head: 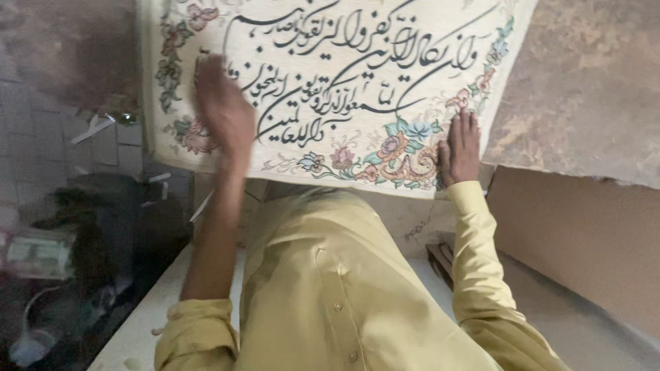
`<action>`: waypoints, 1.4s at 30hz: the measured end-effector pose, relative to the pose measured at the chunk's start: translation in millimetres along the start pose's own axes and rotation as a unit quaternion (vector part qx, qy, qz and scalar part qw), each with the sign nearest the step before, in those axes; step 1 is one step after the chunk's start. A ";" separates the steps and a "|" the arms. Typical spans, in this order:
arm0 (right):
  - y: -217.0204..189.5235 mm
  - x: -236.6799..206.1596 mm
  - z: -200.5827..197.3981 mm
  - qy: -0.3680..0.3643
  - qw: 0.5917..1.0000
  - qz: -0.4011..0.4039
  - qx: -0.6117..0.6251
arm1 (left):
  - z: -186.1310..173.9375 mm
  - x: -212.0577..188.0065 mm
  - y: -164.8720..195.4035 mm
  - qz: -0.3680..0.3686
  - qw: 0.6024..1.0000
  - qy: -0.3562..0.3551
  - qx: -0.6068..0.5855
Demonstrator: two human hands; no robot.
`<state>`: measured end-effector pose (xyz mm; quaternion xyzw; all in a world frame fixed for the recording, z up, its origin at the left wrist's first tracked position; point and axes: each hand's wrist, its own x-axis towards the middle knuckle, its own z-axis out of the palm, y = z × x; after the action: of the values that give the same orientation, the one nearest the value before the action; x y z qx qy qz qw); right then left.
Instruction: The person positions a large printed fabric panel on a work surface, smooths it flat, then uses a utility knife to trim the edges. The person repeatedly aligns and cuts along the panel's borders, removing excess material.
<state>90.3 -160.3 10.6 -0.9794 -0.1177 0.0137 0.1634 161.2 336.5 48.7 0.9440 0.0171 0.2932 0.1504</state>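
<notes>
Yellow sleeves [323,295] reach up; left hand [223,110] and right hand [462,148], well apart, press flat against cream calligraphy cloth [357,82] on wall. Nothing gripped; blurred left hand's rubbing could likely skew or crease the cloth.

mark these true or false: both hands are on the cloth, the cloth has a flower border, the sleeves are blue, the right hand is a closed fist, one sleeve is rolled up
1. Both hands are on the cloth: true. The left hand and the right hand both lie against the embroidered cloth.
2. The cloth has a flower border: true. Coloured flowers run along its edges, around dark script.
3. The sleeves are blue: false. The shirt and its sleeves are pale yellow.
4. The right hand is a closed fist: false. It lies flat with fingers stretched out, on the lower flowered edge.
5. One sleeve is rolled up: true. The left forearm is bare, with the sleeve bunched near the elbow; the right sleeve reaches the wrist.
</notes>
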 end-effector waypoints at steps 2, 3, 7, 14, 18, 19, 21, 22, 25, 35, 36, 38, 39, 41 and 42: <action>-3.9 -15.7 1.7 0.002 1.000 0.009 -0.001 | 12.3 -41.9 116.2 -0.063 0.943 -0.163 -0.284; -3.6 -19.2 2.3 0.004 1.000 0.010 -0.002 | 22.3 -58.3 171.1 -0.040 0.902 -0.351 -0.247; 2.8 -16.7 7.6 -0.004 1.000 0.023 -0.011 | 52.9 -107.6 290.3 0.167 0.851 -0.427 -0.257; 18.9 -21.9 4.1 -0.033 0.999 0.017 0.026 | 70.0 -120.9 318.5 0.180 0.854 -0.439 -0.215; 25.8 -38.2 -5.1 -0.112 0.990 0.012 -0.079 | 75.0 -126.9 340.2 0.192 0.863 -0.422 -0.200; 26.3 -40.9 -5.4 -0.111 0.991 0.009 -0.074 | 74.1 -128.2 342.6 0.185 0.866 -0.421 -0.198; 24.9 -47.0 -3.7 -0.115 0.992 0.010 -0.054 | 70.7 -127.9 344.4 0.173 0.865 -0.431 -0.189; 23.4 -49.3 -1.6 -0.111 0.992 0.020 -0.053 | 67.9 -126.9 342.7 0.177 0.863 -0.437 -0.182; 23.3 -50.4 1.8 -0.085 0.993 0.027 -0.074 | 63.7 -117.0 336.4 0.201 0.867 -0.433 -0.146; 21.8 -52.3 -2.6 -0.061 0.998 0.010 -0.028 | 39.1 -106.0 170.9 0.052 0.889 -0.454 -0.014; 20.4 -52.0 -3.7 -0.051 0.998 0.004 -0.028 | 32.7 -100.3 150.2 0.045 0.898 -0.438 -0.001; 17.5 -51.8 -8.8 -0.042 0.999 0.004 -0.028 | 14.9 -91.2 124.2 0.019 0.891 -0.453 -0.021; 14.4 -50.5 -10.8 -0.037 0.999 0.003 -0.027 | 7.4 -86.0 121.4 0.005 0.887 -0.460 -0.030; 6.1 -46.2 -15.3 -0.050 0.997 0.026 -0.043 | 1.5 -78.4 142.2 -0.004 0.901 -0.433 0.015; 1.1 -39.7 -16.1 -0.053 0.997 0.034 -0.049 | 3.4 -73.1 157.7 -0.010 0.909 -0.415 0.041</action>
<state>53.1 -175.8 25.0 -0.9876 -0.0935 0.0652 0.1078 93.7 176.3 52.2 0.9856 -0.0255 -0.1276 0.1083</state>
